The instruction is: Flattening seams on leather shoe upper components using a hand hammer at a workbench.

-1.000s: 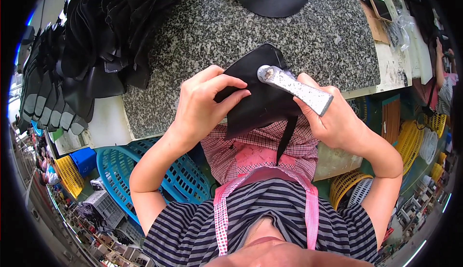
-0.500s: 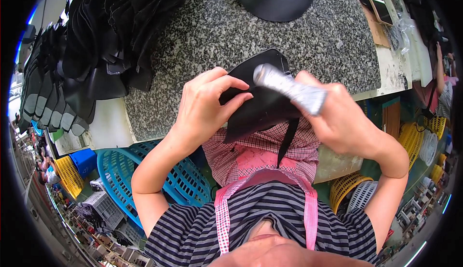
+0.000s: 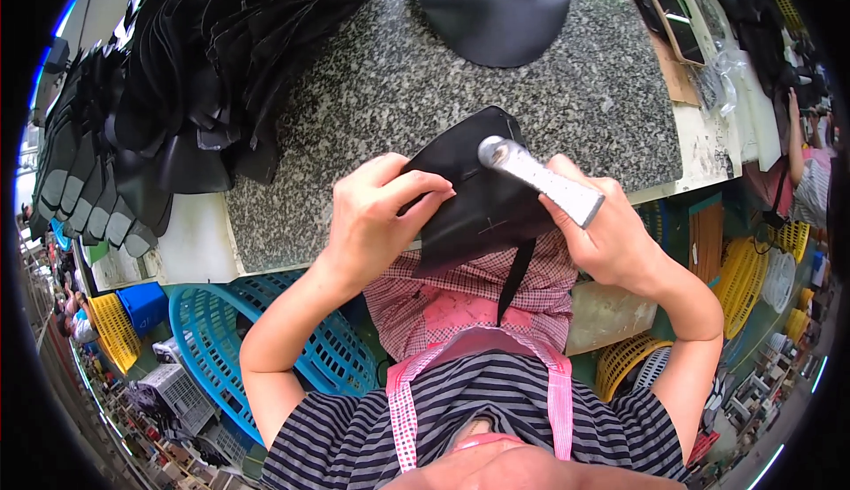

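A black leather piece (image 3: 474, 216) lies at the near edge of the speckled stone slab (image 3: 407, 83), its lower part hanging over my apron. My left hand (image 3: 372, 211) pinches its left edge between thumb and fingers. In my right hand (image 3: 611, 233) is a hammer (image 3: 540, 176), its silver metal head over the leather's right part. The handle is hidden in my fist. Whether the hammer's round face touches the leather, I cannot tell. A small cross-shaped mark shows on the leather.
Stacked black leather pieces (image 3: 257, 38) cover the slab's left side. Another rounded black piece (image 3: 496, 25) lies at the far side. A dark rectangular frame (image 3: 675, 21) rests at far right. Below the table stand a blue basket (image 3: 212, 339) and yellow baskets (image 3: 629, 362).
The hammer, blurred by motion before, now appears sharp over the leather. My left hand stays pinched on the leather's edge. The whole view has shifted slightly, showing more of the far side.
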The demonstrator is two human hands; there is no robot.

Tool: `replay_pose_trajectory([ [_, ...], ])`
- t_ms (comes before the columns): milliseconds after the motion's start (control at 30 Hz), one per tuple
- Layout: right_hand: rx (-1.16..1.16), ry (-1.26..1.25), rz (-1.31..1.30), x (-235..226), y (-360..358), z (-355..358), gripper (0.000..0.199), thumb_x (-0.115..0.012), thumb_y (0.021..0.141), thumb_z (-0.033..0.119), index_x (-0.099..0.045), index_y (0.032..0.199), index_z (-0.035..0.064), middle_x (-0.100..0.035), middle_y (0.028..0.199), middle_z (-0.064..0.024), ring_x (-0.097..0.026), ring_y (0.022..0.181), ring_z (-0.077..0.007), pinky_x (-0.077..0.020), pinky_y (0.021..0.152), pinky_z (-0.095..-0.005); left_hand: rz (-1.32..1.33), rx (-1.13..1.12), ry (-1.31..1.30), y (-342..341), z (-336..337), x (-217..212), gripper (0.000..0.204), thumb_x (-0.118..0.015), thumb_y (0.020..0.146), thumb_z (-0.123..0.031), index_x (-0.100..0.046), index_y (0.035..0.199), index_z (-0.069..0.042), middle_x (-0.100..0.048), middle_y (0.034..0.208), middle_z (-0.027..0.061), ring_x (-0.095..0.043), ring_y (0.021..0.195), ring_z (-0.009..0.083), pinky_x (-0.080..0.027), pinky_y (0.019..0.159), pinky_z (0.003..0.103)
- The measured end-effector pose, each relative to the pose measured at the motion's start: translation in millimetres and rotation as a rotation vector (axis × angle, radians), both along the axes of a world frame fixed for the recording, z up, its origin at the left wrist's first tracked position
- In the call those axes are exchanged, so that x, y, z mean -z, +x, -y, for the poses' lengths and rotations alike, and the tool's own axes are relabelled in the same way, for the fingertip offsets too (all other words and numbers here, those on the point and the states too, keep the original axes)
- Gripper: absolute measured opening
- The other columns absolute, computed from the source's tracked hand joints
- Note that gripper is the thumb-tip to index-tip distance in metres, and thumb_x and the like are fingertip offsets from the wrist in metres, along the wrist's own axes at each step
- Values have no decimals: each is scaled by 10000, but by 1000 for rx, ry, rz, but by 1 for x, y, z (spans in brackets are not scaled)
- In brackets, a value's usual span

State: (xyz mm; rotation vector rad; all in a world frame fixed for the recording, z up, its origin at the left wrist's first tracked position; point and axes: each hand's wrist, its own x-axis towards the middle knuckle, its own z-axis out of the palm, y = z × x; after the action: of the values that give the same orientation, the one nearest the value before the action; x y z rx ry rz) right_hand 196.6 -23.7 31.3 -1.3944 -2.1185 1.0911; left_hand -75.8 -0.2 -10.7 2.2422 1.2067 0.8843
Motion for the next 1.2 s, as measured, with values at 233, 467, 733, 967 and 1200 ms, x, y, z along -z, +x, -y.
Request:
replay_pose_trajectory([
  [233,19,16,126,-12,15,27,154,-563,985,53,-546,1104,-43,-482,689,-199,-480,515,-308,-399,526,-378,19,-102,40,55,7,-2,170,-792,781,-39,-737,931,-95,-611,755,75,-626,646,247,-487,570,351],
  [467,87,-64,-50,0,18,26,188,-545,1005,81,-532,1111,-75,-400,584,-161,-427,460,-299,-365,490,-378,103,-39,-189,41,-7,-3,146,-808,800,-73,-764,939,-88,-640,779,68,-646,601,182,-516,558,301],
  [733,76,-16,-103,1,23,23,300,-556,1010,91,-549,1223,-120,-464,614,-159,-466,475,-273,-400,507,-356,98,-83,-396,41,-11,-15,227,-837,779,-17,-787,995,-63,-713,855,40,-650,661,63,-533,556,202],
  [967,24,-164,-23,-14,23,13,92,-513,903,24,-484,980,-17,-533,778,-236,-594,711,-475,-461,605,-502,61,-127,-468,42,-11,-20,193,-843,797,-135,-782,969,-73,-693,823,60,-669,606,132,-539,588,264],
  [1200,45,-2,10,-32,19,-3,334,-573,1016,133,-587,1255,-100,-593,773,-196,-542,567,-300,-452,623,-395,62,-103,-445,40,-14,-18,197,-841,797,-144,-764,946,-42,-696,842,68,-678,634,162,-545,612,281],
])
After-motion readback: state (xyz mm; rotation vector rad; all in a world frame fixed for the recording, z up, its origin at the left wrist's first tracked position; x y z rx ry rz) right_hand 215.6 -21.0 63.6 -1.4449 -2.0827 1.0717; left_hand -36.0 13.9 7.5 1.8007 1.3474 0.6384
